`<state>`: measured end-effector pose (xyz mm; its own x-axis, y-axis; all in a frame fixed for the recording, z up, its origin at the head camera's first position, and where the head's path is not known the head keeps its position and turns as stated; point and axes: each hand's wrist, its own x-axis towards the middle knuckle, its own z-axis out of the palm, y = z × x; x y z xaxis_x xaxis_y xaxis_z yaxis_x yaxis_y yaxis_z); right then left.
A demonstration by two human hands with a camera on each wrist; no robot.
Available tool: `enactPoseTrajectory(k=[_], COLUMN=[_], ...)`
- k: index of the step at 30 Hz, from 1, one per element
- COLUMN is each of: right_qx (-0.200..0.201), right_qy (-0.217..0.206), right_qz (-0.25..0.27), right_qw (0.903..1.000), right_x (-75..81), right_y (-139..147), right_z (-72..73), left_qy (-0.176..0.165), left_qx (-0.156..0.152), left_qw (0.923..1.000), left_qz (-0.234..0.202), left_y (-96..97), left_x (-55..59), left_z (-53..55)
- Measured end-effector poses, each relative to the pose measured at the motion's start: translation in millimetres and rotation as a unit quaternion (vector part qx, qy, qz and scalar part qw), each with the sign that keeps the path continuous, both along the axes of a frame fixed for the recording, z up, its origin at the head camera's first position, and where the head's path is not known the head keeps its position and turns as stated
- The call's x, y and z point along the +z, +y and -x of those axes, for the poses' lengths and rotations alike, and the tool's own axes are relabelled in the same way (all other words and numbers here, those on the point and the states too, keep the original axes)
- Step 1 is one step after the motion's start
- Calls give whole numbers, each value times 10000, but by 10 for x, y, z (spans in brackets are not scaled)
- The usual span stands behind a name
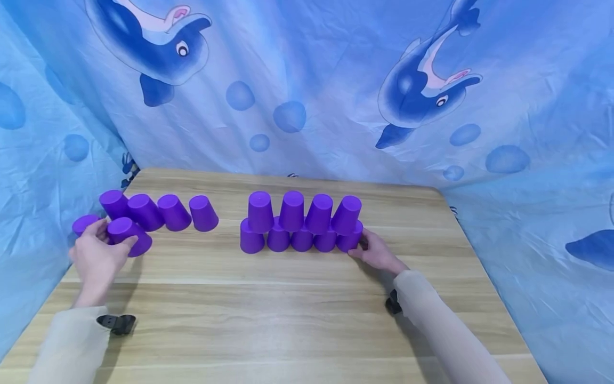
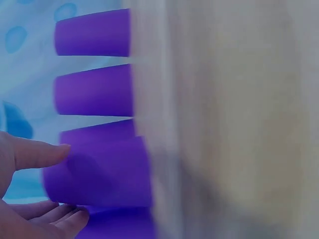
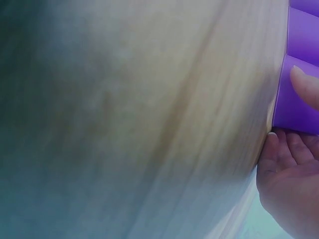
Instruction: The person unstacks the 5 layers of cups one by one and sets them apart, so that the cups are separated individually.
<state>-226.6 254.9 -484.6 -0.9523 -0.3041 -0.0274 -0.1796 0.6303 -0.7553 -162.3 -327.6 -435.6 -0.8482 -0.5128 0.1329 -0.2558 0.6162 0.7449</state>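
My left hand (image 1: 98, 258) is at the table's left side, thumb and fingers on either side of an upturned purple cup (image 1: 130, 236). In the left wrist view, the thumb lies against this cup (image 2: 99, 172) and the fingers are at its opposite side. Another purple cup (image 1: 83, 224) stands just beyond the fingers, partly hidden by them. My right hand (image 1: 379, 253) holds the right end cup (image 1: 349, 241) of a bottom row, thumb on the near face, fingers around the outer side. In the right wrist view, the thumb overlaps that cup (image 3: 294, 104).
On that bottom row (image 1: 278, 240) stands an upper row of upturned cups (image 1: 292, 210), each over a joint. Several more cups (image 1: 174, 213) form a line at the back left of the wooden table (image 1: 268, 320). Blue dolphin-print cloth (image 1: 336, 80) hangs around the table.
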Motion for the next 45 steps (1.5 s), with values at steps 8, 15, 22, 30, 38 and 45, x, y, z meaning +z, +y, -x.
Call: enactPoseTrajectory(k=[8,15,22,30,38,45], right_qx=[64,11,17,45,29,16], right_qy=[-13,-25,-36,-33,-40,-34], right_qz=[13,55,111,130,146,115], right_qw=[10000,10000,9999,9999,9999,9999], right_x=[54,42,13,-2,-2,8], right_y=[-84,-115,-66,-10,29,9], right_z=[11,16,15,1,0,-8], left_qy=[424,1223,1100,1120,1073,1020], left_qx=[153,-814,-2480,-3371,-3225,-3137], left_qw=[9990,9889,9601,9295,9345,9396], left_qz=[-15,-233,-676,-996,-1058,-917], left_y=[178,778,1470,1971,2124,2143], left_x=[402,667,717,590,489,433], left_z=[-94,-107,84,311,430,489])
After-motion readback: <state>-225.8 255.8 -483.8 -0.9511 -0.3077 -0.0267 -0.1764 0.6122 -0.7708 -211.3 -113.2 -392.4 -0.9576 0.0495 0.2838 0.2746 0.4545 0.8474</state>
